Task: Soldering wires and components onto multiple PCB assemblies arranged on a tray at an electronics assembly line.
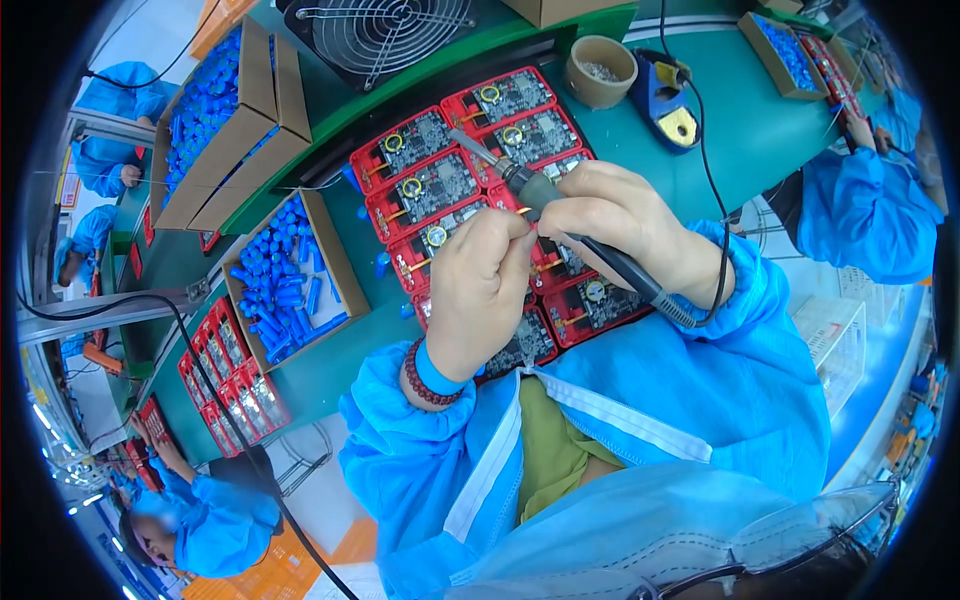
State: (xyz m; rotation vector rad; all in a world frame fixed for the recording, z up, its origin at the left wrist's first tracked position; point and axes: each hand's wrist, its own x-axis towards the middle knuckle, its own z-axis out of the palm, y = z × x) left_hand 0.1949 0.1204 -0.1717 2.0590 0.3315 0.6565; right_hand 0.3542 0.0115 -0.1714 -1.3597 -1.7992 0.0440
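Observation:
My right hand (635,220) is closed round a soldering iron (625,270), its dark cable looping past my wrist. The iron's metal tip points to the far left, over the circuit boards (438,188). Close beside it, my left hand (472,290) is pinched, thumb against fingers; what it holds, if anything, is too small to make out. Both hands are above red trays (375,178) holding several dark boards, each with a round yellow-ringed part. My hands and sleeves hide the boards beneath them.
A soldering iron stand (665,105) with a yellow sponge and a round tan pot (600,72) stand at the back. Cardboard boxes of blue cylindrical cells (275,285) and more red trays (225,370) lie left. A fan (385,30) is behind. Co-workers in blue sit on both sides.

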